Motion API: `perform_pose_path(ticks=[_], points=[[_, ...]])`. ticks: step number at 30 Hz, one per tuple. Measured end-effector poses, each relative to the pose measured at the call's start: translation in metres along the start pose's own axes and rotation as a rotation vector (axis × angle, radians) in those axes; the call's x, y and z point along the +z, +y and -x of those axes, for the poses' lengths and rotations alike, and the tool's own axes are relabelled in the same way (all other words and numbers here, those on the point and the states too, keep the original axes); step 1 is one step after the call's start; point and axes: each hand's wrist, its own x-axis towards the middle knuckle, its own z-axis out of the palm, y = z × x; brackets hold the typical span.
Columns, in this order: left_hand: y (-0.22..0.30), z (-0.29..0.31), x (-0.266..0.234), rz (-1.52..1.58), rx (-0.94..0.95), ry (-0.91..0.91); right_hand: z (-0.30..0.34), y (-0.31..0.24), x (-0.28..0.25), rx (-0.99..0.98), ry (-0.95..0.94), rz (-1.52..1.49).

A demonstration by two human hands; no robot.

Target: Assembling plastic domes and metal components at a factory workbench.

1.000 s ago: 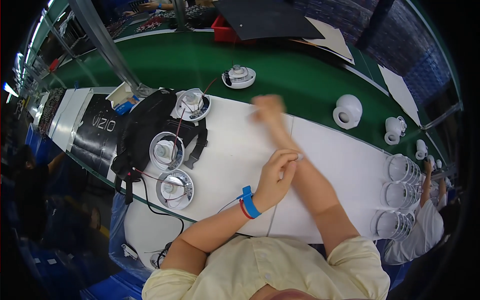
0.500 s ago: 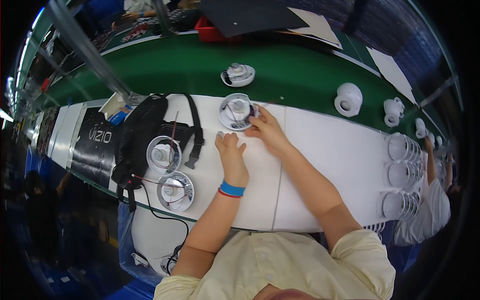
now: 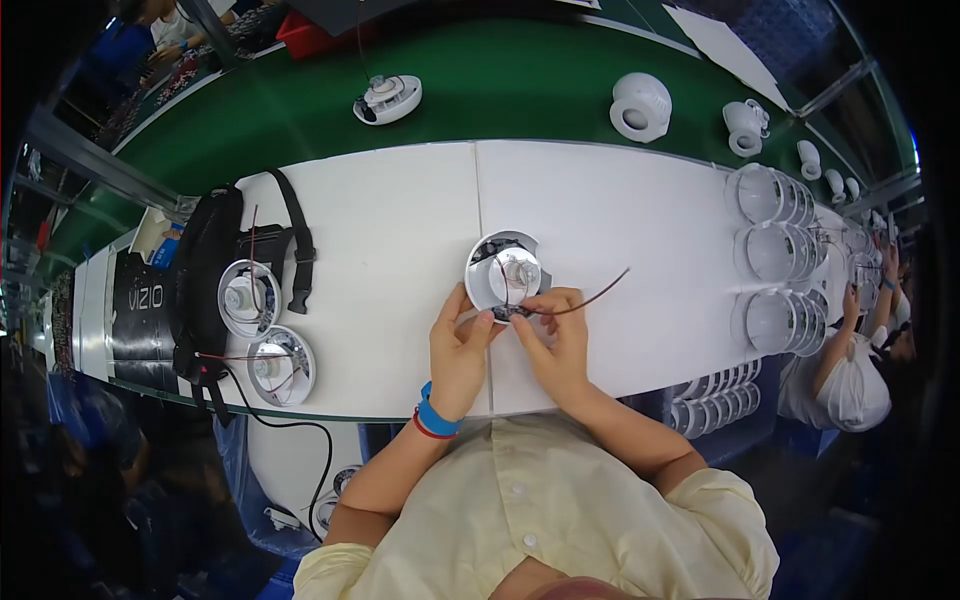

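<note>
Hands pinch tight: left hand (image 3: 460, 345) on the light, rigid round white plastic housing (image 3: 503, 276), which we judge best held by its rim; right hand (image 3: 556, 340) on its limp dark wire (image 3: 590, 295).

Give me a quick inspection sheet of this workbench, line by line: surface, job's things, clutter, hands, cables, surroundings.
Surface: white table, green belt behind.
Job's things: round white lamp housing with a dark wire.
Clutter: two reflector units, black bag, stacked reflector cups.
Hands: left hand and right hand both at the housing's near rim, pinching the wire.
Cables: black cable hangs off the near edge.
Surroundings: another person at right.
</note>
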Motion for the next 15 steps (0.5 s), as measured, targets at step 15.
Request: perform_pose_path(ticks=[15], points=[[-0.002,0.002,-0.002,-0.062,0.047,0.038,-0.012,0.016,-0.017,-0.351,-0.059,0.307]])
